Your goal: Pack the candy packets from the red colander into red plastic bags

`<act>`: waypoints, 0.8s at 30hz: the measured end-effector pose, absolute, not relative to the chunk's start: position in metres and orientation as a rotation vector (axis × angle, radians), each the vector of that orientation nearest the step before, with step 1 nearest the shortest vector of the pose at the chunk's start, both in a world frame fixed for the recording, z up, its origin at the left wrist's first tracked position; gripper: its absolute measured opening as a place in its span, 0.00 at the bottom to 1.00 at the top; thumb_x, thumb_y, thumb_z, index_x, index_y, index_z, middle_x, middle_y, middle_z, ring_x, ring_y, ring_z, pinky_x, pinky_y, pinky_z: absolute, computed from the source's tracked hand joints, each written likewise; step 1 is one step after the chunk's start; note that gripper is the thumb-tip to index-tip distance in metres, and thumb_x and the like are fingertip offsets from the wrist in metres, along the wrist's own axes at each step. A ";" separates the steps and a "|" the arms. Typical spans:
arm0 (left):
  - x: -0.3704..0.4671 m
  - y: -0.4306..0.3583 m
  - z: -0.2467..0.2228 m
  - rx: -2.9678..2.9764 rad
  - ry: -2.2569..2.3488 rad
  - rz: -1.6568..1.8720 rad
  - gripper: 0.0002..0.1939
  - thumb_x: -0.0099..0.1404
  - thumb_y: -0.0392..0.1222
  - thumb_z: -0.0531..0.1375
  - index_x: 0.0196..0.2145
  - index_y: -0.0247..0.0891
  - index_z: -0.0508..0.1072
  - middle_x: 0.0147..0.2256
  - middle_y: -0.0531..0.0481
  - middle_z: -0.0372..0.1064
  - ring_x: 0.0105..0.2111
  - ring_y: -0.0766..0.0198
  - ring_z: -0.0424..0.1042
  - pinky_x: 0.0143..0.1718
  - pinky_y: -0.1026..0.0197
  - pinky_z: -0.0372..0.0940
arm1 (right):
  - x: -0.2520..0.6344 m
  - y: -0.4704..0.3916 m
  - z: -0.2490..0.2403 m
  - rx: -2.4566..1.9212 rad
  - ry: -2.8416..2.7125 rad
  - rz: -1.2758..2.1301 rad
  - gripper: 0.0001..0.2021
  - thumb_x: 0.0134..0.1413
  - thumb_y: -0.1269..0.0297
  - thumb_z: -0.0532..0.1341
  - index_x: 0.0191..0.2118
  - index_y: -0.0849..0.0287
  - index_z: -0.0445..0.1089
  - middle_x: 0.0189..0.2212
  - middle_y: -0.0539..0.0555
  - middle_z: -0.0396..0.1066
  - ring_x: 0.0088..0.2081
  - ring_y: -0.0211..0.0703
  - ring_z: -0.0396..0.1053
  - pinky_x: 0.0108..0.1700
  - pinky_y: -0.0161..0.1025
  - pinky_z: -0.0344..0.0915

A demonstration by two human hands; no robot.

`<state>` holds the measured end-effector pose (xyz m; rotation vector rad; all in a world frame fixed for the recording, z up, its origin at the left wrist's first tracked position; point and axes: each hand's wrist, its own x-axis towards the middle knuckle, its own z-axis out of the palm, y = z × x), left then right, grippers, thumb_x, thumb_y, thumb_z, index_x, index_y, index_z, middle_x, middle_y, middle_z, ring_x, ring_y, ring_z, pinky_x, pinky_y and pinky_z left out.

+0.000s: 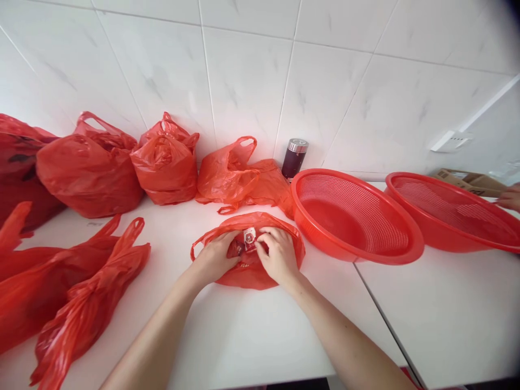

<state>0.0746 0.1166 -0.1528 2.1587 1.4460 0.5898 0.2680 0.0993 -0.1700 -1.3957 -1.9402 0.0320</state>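
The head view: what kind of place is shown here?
Probably a home kitchen: a white counter against a tiled wall, red colander baskets, and tied red shopping bags.

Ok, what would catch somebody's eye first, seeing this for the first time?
Red everywhere on a white counter: tied plastic bags along the tiled wall and two big colanders at right. In the centre, the left hand and right hand work at an open red bag holding a small packet.

Red bag (pixel 247 271): contents mostly covered by both hands; packet label (pixel 249 235) too small to read. Far-left bags (pixel 16 162): cut by edge. Co-worker's hand (pixel 511 199): cropped at right. Cardboard box (pixel 467 180): partly behind basket (pixel 455 216).
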 end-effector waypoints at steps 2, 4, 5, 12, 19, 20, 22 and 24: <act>0.077 0.115 -0.148 2.108 1.455 0.630 0.29 0.58 0.42 0.60 0.58 0.42 0.65 0.53 0.45 0.71 0.51 0.48 0.70 0.49 0.50 0.65 | 0.274 0.097 -0.162 -1.300 -1.833 0.110 0.03 0.59 0.68 0.58 0.35 0.55 0.69 0.44 0.55 0.71 0.46 0.47 0.67 0.50 0.47 0.63; 0.080 0.112 -0.140 2.028 1.397 0.728 0.24 0.61 0.48 0.58 0.55 0.43 0.69 0.51 0.47 0.72 0.51 0.49 0.70 0.50 0.52 0.65 | 0.277 0.093 -0.153 -1.217 -1.751 0.206 0.04 0.60 0.67 0.56 0.35 0.55 0.68 0.41 0.55 0.72 0.45 0.45 0.68 0.48 0.44 0.64; 0.082 0.110 -0.136 1.973 1.342 0.787 0.20 0.64 0.50 0.56 0.52 0.44 0.71 0.50 0.48 0.73 0.49 0.51 0.71 0.49 0.53 0.64 | 0.277 0.091 -0.149 -1.191 -1.722 0.250 0.05 0.61 0.67 0.55 0.35 0.55 0.67 0.40 0.54 0.72 0.43 0.44 0.68 0.47 0.42 0.65; 0.091 0.103 -0.124 1.516 1.027 0.885 0.15 0.65 0.54 0.56 0.37 0.39 0.71 0.31 0.53 0.71 0.31 0.63 0.70 0.36 0.61 0.65 | 0.275 0.084 -0.143 -1.142 -1.667 0.478 0.06 0.61 0.63 0.55 0.34 0.56 0.66 0.33 0.52 0.70 0.37 0.42 0.68 0.43 0.39 0.65; 0.095 0.103 -0.129 1.305 0.930 0.909 0.12 0.64 0.51 0.59 0.33 0.39 0.68 0.29 0.55 0.67 0.32 0.66 0.67 0.39 0.62 0.64 | 0.276 0.079 -0.139 -1.108 -1.598 0.771 0.09 0.60 0.59 0.57 0.31 0.56 0.64 0.27 0.49 0.66 0.30 0.38 0.64 0.34 0.35 0.63; 0.095 0.103 -0.130 1.321 0.922 0.902 0.12 0.64 0.50 0.59 0.33 0.39 0.68 0.29 0.56 0.67 0.31 0.66 0.67 0.39 0.62 0.63 | 0.276 0.080 -0.138 -1.095 -1.547 0.814 0.08 0.60 0.58 0.58 0.33 0.56 0.65 0.28 0.49 0.67 0.31 0.38 0.65 0.35 0.35 0.63; 0.096 0.101 -0.130 1.366 0.904 0.872 0.11 0.65 0.49 0.59 0.34 0.39 0.68 0.28 0.56 0.67 0.30 0.67 0.66 0.36 0.64 0.62 | 0.276 0.081 -0.137 -1.064 -1.462 0.913 0.09 0.58 0.57 0.60 0.38 0.56 0.66 0.32 0.50 0.69 0.33 0.39 0.67 0.37 0.35 0.64; 0.097 0.100 -0.130 1.396 0.871 0.847 0.10 0.65 0.49 0.59 0.34 0.39 0.68 0.28 0.56 0.68 0.30 0.67 0.66 0.36 0.64 0.61 | 0.278 0.083 -0.137 -1.030 -1.415 1.010 0.09 0.57 0.56 0.61 0.37 0.56 0.67 0.31 0.49 0.69 0.34 0.39 0.67 0.37 0.35 0.64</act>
